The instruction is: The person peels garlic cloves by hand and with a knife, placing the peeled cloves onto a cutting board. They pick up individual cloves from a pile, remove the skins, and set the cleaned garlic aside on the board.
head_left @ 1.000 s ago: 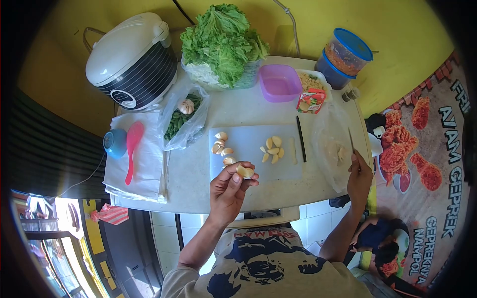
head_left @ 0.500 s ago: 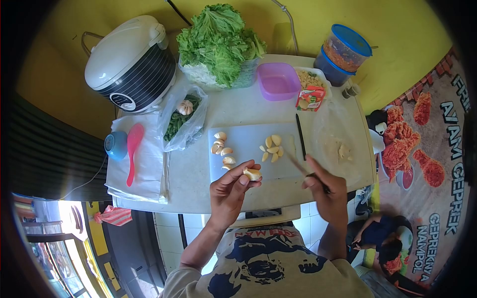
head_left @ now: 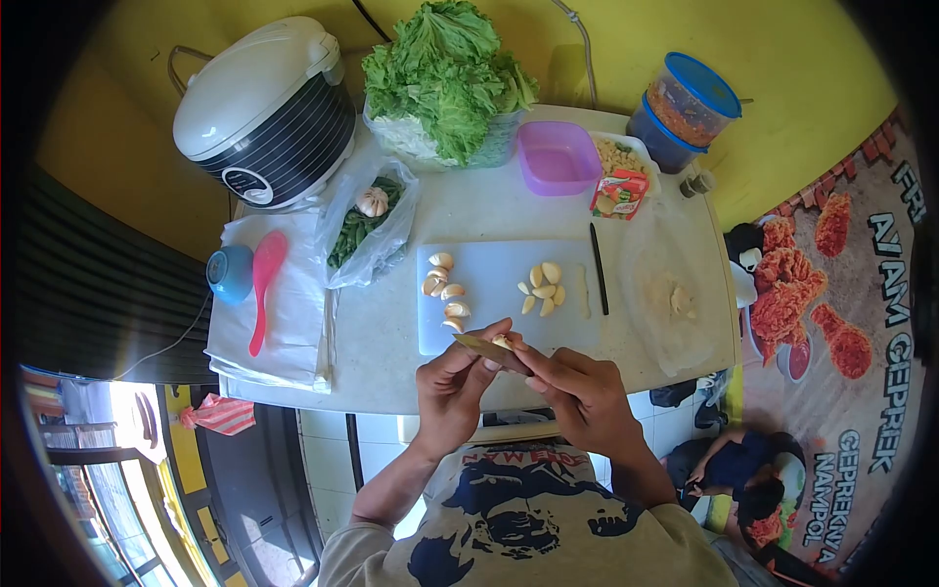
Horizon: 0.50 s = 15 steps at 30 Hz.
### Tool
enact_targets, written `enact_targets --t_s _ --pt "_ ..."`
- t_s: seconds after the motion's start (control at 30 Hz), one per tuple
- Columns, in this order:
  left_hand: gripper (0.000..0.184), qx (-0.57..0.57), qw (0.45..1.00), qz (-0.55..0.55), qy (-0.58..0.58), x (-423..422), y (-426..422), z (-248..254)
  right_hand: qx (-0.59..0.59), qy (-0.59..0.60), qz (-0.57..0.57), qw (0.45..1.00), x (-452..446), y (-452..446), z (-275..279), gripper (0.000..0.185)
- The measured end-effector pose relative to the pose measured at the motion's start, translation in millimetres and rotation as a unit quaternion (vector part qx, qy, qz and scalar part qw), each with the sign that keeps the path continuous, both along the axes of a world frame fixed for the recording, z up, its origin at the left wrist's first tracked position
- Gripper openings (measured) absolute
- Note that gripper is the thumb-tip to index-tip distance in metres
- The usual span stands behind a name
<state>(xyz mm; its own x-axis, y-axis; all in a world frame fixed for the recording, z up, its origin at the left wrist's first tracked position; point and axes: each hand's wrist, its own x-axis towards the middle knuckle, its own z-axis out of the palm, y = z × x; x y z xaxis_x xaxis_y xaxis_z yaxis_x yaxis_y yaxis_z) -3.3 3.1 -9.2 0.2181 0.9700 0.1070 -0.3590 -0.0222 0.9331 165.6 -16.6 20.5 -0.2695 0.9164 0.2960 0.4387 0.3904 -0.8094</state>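
In the head view, my left hand (head_left: 453, 384) is closed around a garlic clove (head_left: 502, 341), mostly hidden behind the blade. My right hand (head_left: 585, 391) grips a knife (head_left: 494, 354), its blade lying against the clove and pointing left. Beyond both hands is a white cutting board (head_left: 499, 284). Unpeeled garlic cloves (head_left: 445, 291) form a loose column on its left side, and several peeled cloves (head_left: 542, 290) are grouped on the right. A thin pale strip (head_left: 583, 291) rests near the board's right edge.
A black stick-like thing (head_left: 599, 269) lies beside the board, near garlic skins (head_left: 681, 302) on clear plastic. Behind stand a purple tub (head_left: 558, 161), lettuce (head_left: 445, 83) and a rice cooker (head_left: 269, 112). A bag of green chillies (head_left: 364, 230) and a pink rice paddle (head_left: 264, 289) are left. Another person (head_left: 738, 470) sits lower right.
My right hand has moved left with the knife, bringing the blade to the clove in my left hand. The view has shifted slightly.
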Motion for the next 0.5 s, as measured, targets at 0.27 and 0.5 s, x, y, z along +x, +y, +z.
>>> enact_targets --t_s 0.27,0.5 --pt "0.029 0.017 0.999 0.013 0.045 -2 3 5 -0.025 0.099 0.012 0.995 -6 2 -8 0.044" --pt "0.030 0.007 1.000 -0.006 -0.002 -1 3 0 -0.368 0.391 0.039 0.843 1 -3 -8 0.033"
